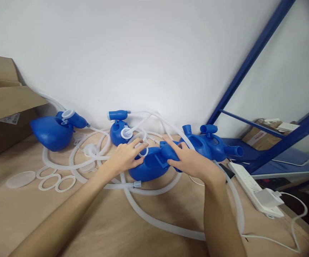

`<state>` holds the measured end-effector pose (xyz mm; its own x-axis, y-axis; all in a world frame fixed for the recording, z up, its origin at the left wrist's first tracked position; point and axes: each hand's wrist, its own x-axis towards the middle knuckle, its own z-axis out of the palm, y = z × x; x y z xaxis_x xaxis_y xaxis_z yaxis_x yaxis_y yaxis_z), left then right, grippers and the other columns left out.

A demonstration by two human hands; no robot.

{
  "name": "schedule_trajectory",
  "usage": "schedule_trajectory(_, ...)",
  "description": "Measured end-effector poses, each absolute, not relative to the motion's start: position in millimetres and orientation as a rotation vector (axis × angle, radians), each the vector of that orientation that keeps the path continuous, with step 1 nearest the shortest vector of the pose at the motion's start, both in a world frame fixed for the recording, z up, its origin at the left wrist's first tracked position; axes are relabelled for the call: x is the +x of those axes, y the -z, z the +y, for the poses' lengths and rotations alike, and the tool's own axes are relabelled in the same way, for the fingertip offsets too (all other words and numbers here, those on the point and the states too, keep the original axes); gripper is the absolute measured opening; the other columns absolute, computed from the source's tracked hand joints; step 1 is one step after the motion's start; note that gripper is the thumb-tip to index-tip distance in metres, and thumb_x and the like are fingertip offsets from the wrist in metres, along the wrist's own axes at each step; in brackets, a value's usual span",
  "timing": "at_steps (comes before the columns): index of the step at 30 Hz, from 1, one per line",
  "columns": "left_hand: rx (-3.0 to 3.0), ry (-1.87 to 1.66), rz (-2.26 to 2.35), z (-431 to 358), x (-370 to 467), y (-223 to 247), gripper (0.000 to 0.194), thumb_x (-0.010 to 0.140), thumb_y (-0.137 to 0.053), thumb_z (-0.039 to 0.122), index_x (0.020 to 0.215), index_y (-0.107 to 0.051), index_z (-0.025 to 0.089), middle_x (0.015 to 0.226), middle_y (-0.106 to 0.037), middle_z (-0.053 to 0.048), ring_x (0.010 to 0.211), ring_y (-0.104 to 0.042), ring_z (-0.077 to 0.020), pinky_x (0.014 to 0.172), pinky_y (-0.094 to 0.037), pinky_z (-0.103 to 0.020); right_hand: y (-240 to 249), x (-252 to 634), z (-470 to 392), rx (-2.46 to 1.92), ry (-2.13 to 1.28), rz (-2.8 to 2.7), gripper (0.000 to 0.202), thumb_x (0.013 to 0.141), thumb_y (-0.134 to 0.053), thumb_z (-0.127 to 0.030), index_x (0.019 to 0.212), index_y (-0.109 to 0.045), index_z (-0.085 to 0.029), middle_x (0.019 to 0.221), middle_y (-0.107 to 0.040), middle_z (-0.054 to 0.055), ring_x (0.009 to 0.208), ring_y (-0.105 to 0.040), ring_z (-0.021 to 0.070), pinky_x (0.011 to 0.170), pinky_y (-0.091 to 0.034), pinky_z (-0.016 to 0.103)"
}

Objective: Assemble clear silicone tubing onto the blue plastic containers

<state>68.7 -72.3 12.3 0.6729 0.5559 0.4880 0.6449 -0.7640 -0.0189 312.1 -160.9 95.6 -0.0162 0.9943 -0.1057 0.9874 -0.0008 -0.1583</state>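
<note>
Left hand rests, fingers spread, on a blue plastic bulb-shaped container lying on the wooden desk; right hand fingers clamp its handle.

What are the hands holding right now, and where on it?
Right hand grips the blue container by its handle; left hand rests its fingers at the white ring on top.

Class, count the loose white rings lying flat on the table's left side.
3: left ring, middle ring, right ring, touching in a row beside the clear lid. Tubing may hide others.
</note>
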Motion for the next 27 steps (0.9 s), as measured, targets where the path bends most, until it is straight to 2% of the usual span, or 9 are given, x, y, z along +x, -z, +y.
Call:
schedule_trajectory(2, -2.73, 0.773, -0.927, -68.2, 65.8, -14.7, 0.045, 0.096, -0.064, 0.036, 0.14, -0.064, 0.024, 0.138, -0.067, -0.011, 0.097, -0.074, -0.0242, 0.068, -0.058, -0.029, -103.1, 321.1, -168.2, -1.934, -0.327, -2.227, 0.068, 0.104, -0.05, -0.038, 0.167, -0.024, -0.045, 0.159, -0.047, 0.012, 0.132, -0.062, 0.0381, 0.11, -0.048, 0.055)
schedule_trajectory(5, -2.769, 1.107, -0.852, -66.5, 59.1, -23.7, 0.044, 0.095, -0.065, 0.039, 0.136, -0.065, 0.023, 0.135, -0.069, -0.011, 0.099, -0.074, -0.0224, 0.081, -0.061, -0.032, -107.6, 331.0, -162.3, -1.545, -0.521, -2.121, 0.057, 0.104, -0.05, -0.046, 0.16, -0.042, -0.042, 0.158, -0.05, 0.005, 0.147, -0.048, 0.0336, 0.12, -0.042, 0.055)
schedule_trajectory(7, -2.738, 1.432, -0.846, -71.7, 55.8, -34.0, 0.044, 0.094, -0.067, 0.037, 0.135, -0.065, 0.023, 0.132, -0.068, -0.01, 0.098, -0.073, -0.0204, 0.085, -0.063, -0.032, -103.6, 326.4, -148.8, -1.331, -0.769, -1.818, 0.06, 0.103, -0.048, -0.049, 0.161, -0.037, -0.04, 0.156, -0.053, 0.005, 0.142, -0.054, 0.0318, 0.114, -0.049, 0.056)
schedule_trajectory(10, -2.665, 1.807, -0.853, -86.8, 56.8, -49.4, 0.045, 0.09, -0.072, 0.033, 0.132, -0.065, 0.022, 0.127, -0.067, -0.009, 0.098, -0.073, -0.0194, 0.08, -0.066, -0.031, -89.9, 298.4, -128.0, -0.949, -1.067, -1.274, 0.066, 0.104, -0.041, -0.042, 0.165, -0.017, -0.039, 0.154, -0.056, 0.005, 0.129, -0.066, 0.0284, 0.107, -0.055, 0.059)
schedule_trajectory(11, -2.663, 1.87, -0.843, -92.2, 58.6, -52.7, 0.045, 0.089, -0.073, 0.032, 0.131, -0.064, 0.022, 0.126, -0.067, -0.009, 0.099, -0.073, -0.0194, 0.079, -0.067, -0.03, -84.6, 285.6, -123.5, -0.832, -1.134, -1.164, 0.065, 0.104, -0.043, -0.039, 0.164, -0.02, -0.036, 0.152, -0.058, 0.005, 0.129, -0.066, 0.0273, 0.109, -0.054, 0.059)
schedule_trajectory(14, -2.674, 1.956, -0.716, -103.8, 65.3, -54.9, 0.043, 0.086, -0.077, 0.026, 0.127, -0.062, 0.021, 0.125, -0.07, -0.009, 0.108, -0.074, -0.0215, 0.086, -0.067, -0.031, -70.7, 249.4, -119.4, -0.585, -1.354, -0.962, 0.051, 0.103, -0.047, -0.041, 0.151, -0.048, -0.023, 0.141, -0.068, 0.01, 0.134, -0.063, 0.0272, 0.118, -0.048, 0.055)
schedule_trajectory(17, -2.565, 2.083, -0.58, -107.2, 69.0, -49.5, 0.043, 0.081, -0.081, 0.02, 0.116, -0.056, 0.021, 0.121, -0.075, -0.011, 0.114, -0.074, -0.0253, 0.093, -0.066, -0.036, -60.7, 229.8, -121.1, -0.442, -1.428, -0.782, 0.039, 0.098, -0.059, -0.041, 0.133, -0.064, -0.023, 0.127, -0.076, 0.007, 0.137, -0.061, 0.0262, 0.122, -0.045, 0.052)
schedule_trajectory(20, -2.427, 2.162, -0.507, -107.0, 68.6, -45.6, 0.042, 0.079, -0.082, 0.016, 0.103, -0.048, 0.024, 0.127, -0.075, -0.015, 0.12, -0.073, -0.03, 0.091, -0.066, -0.04, -53.0, 223.6, -120.9, -0.397, -1.374, -0.653, 0.033, 0.089, -0.074, -0.037, 0.12, -0.07, -0.027, 0.119, -0.079, 0.002, 0.137, -0.061, 0.0243, 0.122, -0.046, 0.048)
schedule_trajectory(27, -2.479, 1.895, -0.584, -112.2, 71.2, -50.4, 0.026, 0.089, -0.071, 0.018, 0.084, -0.046, 0.023, 0.155, -0.057, -0.02, 0.142, -0.057, -0.0354, 0.108, -0.056, -0.048, -42.6, 207.5, -127.8, -0.454, -1.376, -0.66, 0.049, 0.072, -0.089, -0.051, 0.112, -0.072, -0.028, 0.117, -0.078, 0.0, 0.124, -0.068, 0.0283, 0.107, -0.058, 0.046)
